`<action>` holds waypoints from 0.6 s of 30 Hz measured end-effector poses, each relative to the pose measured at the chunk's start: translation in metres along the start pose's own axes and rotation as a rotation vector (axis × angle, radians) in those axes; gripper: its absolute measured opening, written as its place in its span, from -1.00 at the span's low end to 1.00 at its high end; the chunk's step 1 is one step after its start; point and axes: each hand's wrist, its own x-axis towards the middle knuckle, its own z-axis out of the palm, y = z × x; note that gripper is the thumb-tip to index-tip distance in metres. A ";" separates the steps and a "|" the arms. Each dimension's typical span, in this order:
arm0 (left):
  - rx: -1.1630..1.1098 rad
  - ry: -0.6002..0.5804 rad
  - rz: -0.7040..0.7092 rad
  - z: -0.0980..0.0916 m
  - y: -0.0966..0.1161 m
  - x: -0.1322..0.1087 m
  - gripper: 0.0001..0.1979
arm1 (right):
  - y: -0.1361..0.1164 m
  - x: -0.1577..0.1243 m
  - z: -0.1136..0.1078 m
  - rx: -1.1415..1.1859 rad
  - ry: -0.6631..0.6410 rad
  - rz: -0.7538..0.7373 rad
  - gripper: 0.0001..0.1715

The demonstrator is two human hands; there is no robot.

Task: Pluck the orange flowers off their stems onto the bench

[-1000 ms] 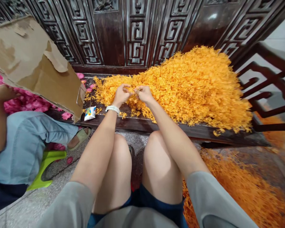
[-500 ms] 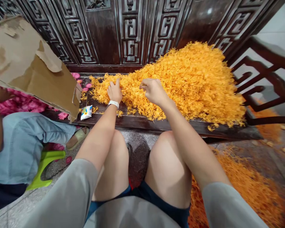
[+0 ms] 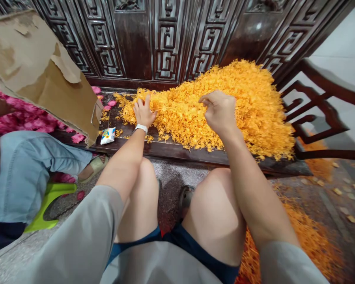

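Observation:
A large heap of orange-yellow flower petals (image 3: pixel 248 114) lies on a dark wooden ledge (image 3: pixel 177 154). My left hand (image 3: pixel 143 112), with a white wristband (image 3: pixel 141 127), rests at the heap's left end, its fingers spread among the petals. My right hand (image 3: pixel 220 110) sits on the heap's middle, with its fingers curled downward. Whether it pinches any petals is hidden by the fingers. The hands stand well apart.
A torn cardboard sheet (image 3: pixel 38 67) leans at left, above a small printed packet (image 3: pixel 108 136). A person in a denim shirt (image 3: pixel 20 177) sits on a green stool (image 3: pixel 50 203) beside pink petals (image 3: pixel 26 122). Carved wooden panels (image 3: pixel 168 43) stand behind; orange petals (image 3: pixel 298 232) cover the floor.
My hands have moved apart. The right hand has shifted rightward across the heap, while the left stays near the heap's left end with its fingers spread. The view has tilted slightly.

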 end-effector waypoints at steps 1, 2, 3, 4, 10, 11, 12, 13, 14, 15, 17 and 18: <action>-0.005 -0.001 0.010 0.000 0.000 -0.002 -0.13 | 0.004 0.000 -0.002 -0.007 0.035 0.020 -0.73; -0.007 -0.004 0.017 -0.001 0.001 -0.004 -0.10 | 0.008 -0.001 -0.003 -0.012 0.071 0.040 -0.74; -0.009 -0.009 0.019 -0.001 0.001 -0.007 -0.09 | 0.012 -0.001 -0.004 -0.017 0.105 0.057 -0.74; -0.010 -0.019 0.014 -0.002 0.002 -0.010 -0.08 | 0.016 -0.001 -0.006 -0.024 0.138 0.071 -0.73; -0.050 0.010 -0.170 -0.002 -0.008 -0.019 -0.09 | 0.029 0.002 -0.026 -0.052 0.442 0.094 -0.71; -0.043 0.024 -0.206 -0.002 -0.013 -0.018 -0.09 | 0.032 0.003 -0.034 -0.037 0.532 0.094 -0.70; -0.034 0.035 -0.241 -0.002 -0.018 -0.015 -0.09 | 0.037 0.003 -0.042 -0.022 0.627 0.094 -0.69; -0.028 0.046 -0.276 -0.004 -0.022 -0.012 -0.07 | 0.042 0.002 -0.050 -0.005 0.718 0.094 -0.68; -0.026 0.062 -0.310 -0.006 -0.026 -0.008 -0.04 | 0.047 0.002 -0.056 0.017 0.787 0.095 -0.68; -0.026 0.082 -0.342 -0.009 -0.028 -0.003 0.00 | 0.050 0.001 -0.060 0.048 0.832 0.099 -0.69; -0.038 0.119 -0.381 -0.019 -0.024 0.006 0.11 | 0.052 -0.002 -0.060 0.147 0.830 0.123 -0.70; -0.078 0.091 -0.346 -0.027 -0.019 0.010 0.15 | 0.050 -0.003 -0.057 0.211 0.797 0.143 -0.69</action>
